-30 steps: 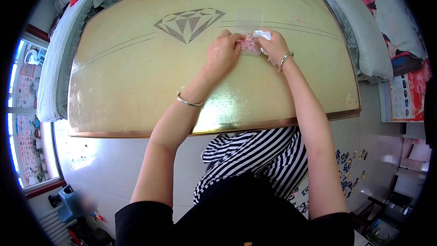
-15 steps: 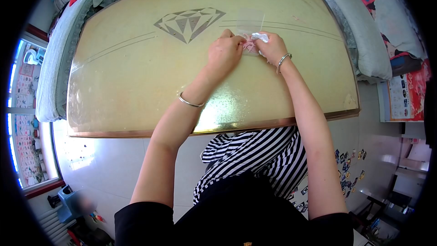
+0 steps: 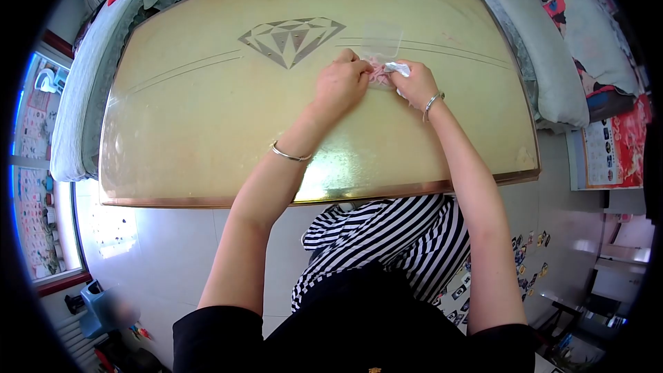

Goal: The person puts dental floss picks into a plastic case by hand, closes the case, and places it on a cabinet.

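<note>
A small clear plastic box (image 3: 381, 44) with its lid tipped back lies on the yellow table (image 3: 228, 124). Pink strips (image 3: 379, 74) fill its near part. My left hand (image 3: 342, 83) is closed at the box's left side, its fingertips pinching at the pink strips; exactly what they grip is too small to tell. From the right, my right hand (image 3: 416, 85) is closed round a crumpled white tissue (image 3: 398, 68), its fingertips beside the pink strips.
Grey padded sofas (image 3: 561, 90) border the table's far and side edges. A diamond pattern (image 3: 291, 40) marks the tabletop. Cards (image 3: 459, 293) lie scattered on the floor at the right, and a blurred blue object (image 3: 97, 311) stands at the lower left.
The view has shifted slightly, so the table and box appear a little lower. Both hands remain at the box, with small finger movements. The white tissue is still in my right hand.
</note>
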### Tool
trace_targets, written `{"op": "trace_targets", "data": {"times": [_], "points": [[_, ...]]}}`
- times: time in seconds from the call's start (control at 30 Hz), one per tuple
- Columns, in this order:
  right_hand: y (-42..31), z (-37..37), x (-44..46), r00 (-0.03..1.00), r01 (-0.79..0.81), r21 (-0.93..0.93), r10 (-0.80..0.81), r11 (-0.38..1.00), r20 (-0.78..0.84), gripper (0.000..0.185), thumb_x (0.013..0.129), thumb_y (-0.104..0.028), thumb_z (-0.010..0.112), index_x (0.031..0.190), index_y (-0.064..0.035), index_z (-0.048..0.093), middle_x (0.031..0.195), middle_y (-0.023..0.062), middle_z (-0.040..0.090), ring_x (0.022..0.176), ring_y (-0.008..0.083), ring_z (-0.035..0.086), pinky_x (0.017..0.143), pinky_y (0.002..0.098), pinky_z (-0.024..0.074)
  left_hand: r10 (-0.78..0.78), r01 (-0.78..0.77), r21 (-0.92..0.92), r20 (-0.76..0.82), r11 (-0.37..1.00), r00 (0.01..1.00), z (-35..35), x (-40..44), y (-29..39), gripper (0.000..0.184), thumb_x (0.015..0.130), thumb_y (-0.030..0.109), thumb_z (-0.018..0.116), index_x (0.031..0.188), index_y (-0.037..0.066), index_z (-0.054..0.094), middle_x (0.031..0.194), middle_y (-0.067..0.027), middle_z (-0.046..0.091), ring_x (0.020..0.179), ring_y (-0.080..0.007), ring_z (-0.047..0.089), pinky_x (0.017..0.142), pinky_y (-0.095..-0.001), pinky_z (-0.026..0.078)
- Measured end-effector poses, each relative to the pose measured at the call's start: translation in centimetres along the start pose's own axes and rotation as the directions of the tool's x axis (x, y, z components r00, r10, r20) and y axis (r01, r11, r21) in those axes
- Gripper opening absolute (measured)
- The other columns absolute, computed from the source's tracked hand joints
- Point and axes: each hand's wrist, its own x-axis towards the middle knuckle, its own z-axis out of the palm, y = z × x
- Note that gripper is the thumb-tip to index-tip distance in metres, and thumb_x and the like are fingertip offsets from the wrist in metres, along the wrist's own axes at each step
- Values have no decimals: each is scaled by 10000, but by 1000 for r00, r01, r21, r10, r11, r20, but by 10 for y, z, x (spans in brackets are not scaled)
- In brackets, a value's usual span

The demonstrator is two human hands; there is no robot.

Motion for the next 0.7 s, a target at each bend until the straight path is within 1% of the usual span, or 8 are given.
{"op": "trace_targets", "data": {"times": [0.07,0.2,0.27,0.37,0.47,0.53,0.6,0.7], "points": [[9,5,2,996,61,130,-52,990,-67,284,767,-195,558,1005,-99,677,650,40,631,530,120,564,510,272,452,-21,22,-9,29,1000,999,-3,0,2,184,793,86,524,873,83,689,882,-103,588,781,-264,596,707,-361,479],[1,-1,-1,1000,14,153,-10,988,-30,315,770,-191,553,1060,-138,661,660,52,637,533,129,570,520,278,458,-46,47,-68,5,997,999,-2,1,4,192,797,92,525,909,85,682,896,-106,587,796,-272,599,716,-363,481],[-2,2,1,999,45,70,-45,997,-5,352,768,-178,547,1108,-176,641,656,59,634,526,138,573,516,286,463,-37,37,-74,-9,997,999,-1,0,2,197,798,93,526,922,85,679,905,-108,586,800,-272,599,718,-365,482],[-5,1,2,1000,11,-25,-11,1000,19,364,770,-174,545,1121,-202,633,660,61,636,516,146,573,515,291,469,-4,4,-6,15,1000,1000,1,-1,-2,203,798,94,526,935,83,675,928,-106,585,802,-272,601,719,-369,483],[-2,2,5,999,-22,-40,23,999,29,381,771,-173,547,1143,-209,618,673,64,640,503,154,573,521,301,478,52,-52,8,4,999,999,1,-1,-3,200,786,92,557,958,73,659,941,-111,589,756,-297,610,670,-387,499],[-3,2,4,1000,12,-33,-11,999,9,392,769,-172,552,1156,-214,609,697,67,644,521,153,580,532,301,480,-33,33,-47,8,998,999,-2,0,2,231,805,98,523,991,85,659,969,-97,589,804,-276,604,718,-373,485],[-2,2,5,999,46,-26,-46,999,-12,405,768,-171,557,1168,-219,600,722,71,649,539,152,586,542,302,482,-18,18,-32,10,999,1000,-1,1,3,227,808,98,522,991,84,656,986,-96,590,803,-278,606,725,-374,484],[-6,1,7,998,63,-42,-62,997,32,416,771,-167,562,1182,-221,588,775,68,655,582,147,593,558,297,480,21,-21,6,19,1000,1000,-1,-1,3,216,814,96,519,983,81,652,1014,-87,598,805,-279,610,738,-375,483]]}}
